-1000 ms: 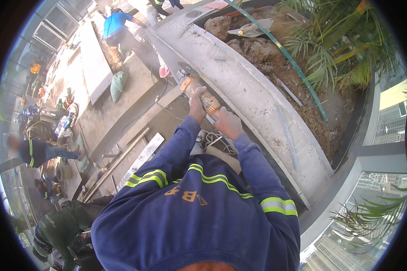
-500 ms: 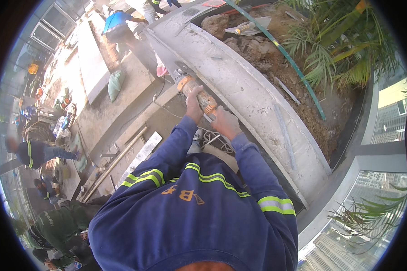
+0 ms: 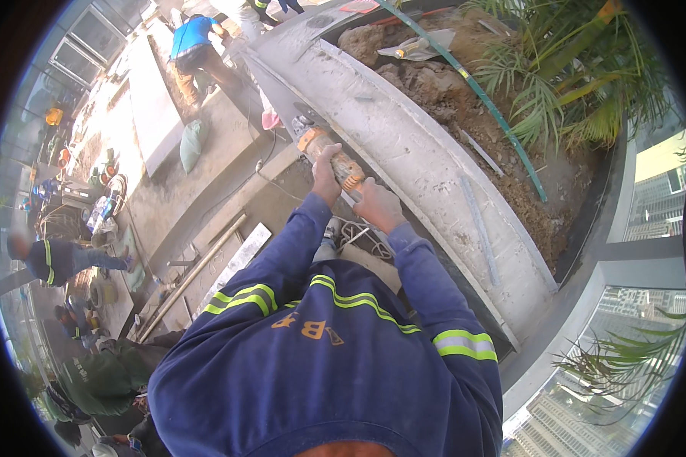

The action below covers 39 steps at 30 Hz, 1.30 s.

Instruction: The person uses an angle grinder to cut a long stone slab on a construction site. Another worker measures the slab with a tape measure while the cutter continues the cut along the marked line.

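Both my hands hold an orange and grey angle grinder (image 3: 341, 164), dusty all over. Around the middle of its body my left hand (image 3: 325, 177) is wrapped. Behind it, my right hand (image 3: 379, 205) grips the rear end. The grinder's metal head (image 3: 303, 123) points away from me, by the inner edge of a curved pale concrete ledge (image 3: 434, 167). I cannot make out whether the disc touches the concrete. A loose cable (image 3: 366, 234) lies coiled below my hands.
Right of the ledge lies a soil bed (image 3: 419, 84) with a green strip (image 3: 495, 112) and palm fronds (image 3: 579, 84). A person in a blue shirt (image 3: 194, 46) bends over at the far left. Poles (image 3: 194, 274) and a white board (image 3: 240, 263) lie left of me. Other people are at the left rim.
The grinder and my hands have hardly moved; its disc shows less clearly now. The person in blue has shifted slightly left, and people at the lower left have moved.
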{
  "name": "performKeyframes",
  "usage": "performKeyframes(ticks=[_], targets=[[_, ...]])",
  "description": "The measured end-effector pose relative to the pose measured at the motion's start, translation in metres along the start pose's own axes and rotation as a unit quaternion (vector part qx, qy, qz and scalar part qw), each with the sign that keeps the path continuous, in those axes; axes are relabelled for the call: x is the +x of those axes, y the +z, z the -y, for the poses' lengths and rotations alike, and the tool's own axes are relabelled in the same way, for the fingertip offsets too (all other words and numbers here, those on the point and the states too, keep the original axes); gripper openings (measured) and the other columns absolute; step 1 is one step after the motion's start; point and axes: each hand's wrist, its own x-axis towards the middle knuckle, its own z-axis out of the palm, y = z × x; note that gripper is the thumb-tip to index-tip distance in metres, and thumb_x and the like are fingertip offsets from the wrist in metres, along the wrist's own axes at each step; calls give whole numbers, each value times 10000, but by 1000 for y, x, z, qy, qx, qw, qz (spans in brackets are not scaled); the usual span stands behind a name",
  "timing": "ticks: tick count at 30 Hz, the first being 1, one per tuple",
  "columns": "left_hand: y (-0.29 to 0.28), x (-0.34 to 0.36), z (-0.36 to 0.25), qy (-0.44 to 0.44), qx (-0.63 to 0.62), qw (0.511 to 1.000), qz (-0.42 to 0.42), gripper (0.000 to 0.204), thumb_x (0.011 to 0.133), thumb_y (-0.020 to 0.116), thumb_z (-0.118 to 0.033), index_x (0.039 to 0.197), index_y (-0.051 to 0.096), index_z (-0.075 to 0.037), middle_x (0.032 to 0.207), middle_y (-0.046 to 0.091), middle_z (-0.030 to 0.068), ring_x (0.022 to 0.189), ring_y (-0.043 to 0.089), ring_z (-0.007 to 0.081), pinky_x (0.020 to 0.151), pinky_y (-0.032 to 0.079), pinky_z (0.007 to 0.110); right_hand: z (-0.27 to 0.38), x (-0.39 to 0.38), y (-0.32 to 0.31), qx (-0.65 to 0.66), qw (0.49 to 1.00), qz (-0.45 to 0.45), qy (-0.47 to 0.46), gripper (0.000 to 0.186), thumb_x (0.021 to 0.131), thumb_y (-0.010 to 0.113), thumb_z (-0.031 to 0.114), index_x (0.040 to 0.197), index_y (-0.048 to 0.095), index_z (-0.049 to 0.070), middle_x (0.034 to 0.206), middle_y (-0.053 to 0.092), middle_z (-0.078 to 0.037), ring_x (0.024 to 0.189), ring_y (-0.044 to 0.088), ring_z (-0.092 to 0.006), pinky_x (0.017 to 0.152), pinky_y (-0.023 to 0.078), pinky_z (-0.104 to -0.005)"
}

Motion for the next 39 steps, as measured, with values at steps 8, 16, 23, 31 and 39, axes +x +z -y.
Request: performKeyframes(ticks=[8,16,23,31,39], targets=[[8,-22,1,-1,-24,1000,-7,239,813,768,-155,977,613,-77,848,619,75,706,653,257,654,591,428,0,-14,-4,-2,1000,-6,-4,393,803,725,231,1049,550,-20,915,732,-276,915,737,-415,804,589,-496],[-2,-7,4,8,-8,1000,7,238,844,729,-193,1010,595,-85,851,623,77,720,663,256,662,587,449,-1,-10,-2,-1,1000,-7,-3,366,810,709,212,1046,553,-19,916,733,-274,918,737,-411,808,591,-494],[-1,5,1,-2,-3,1000,16,255,845,717,-191,1035,609,-59,857,629,89,728,667,277,686,599,454,-1,3,2,2,1000,-6,0,351,817,700,201,1054,559,-17,951,733,-276,942,735,-408,825,586,-498],[-2,13,-3,-9,-13,1000,21,321,815,742,-167,1059,575,-40,866,619,114,726,668,307,650,598,471,4,8,2,1,1000,-2,16,363,815,719,212,1059,567,-10,970,734,-276,951,735,-409,829,587,-494],[1,-5,3,-23,-10,1000,12,287,840,722,-189,1052,582,-55,877,623,109,740,671,297,679,602,473,0,-9,-4,13,1000,0,3,390,804,720,217,1060,551,-23,956,729,-285,944,729,-424,824,582,-504]])
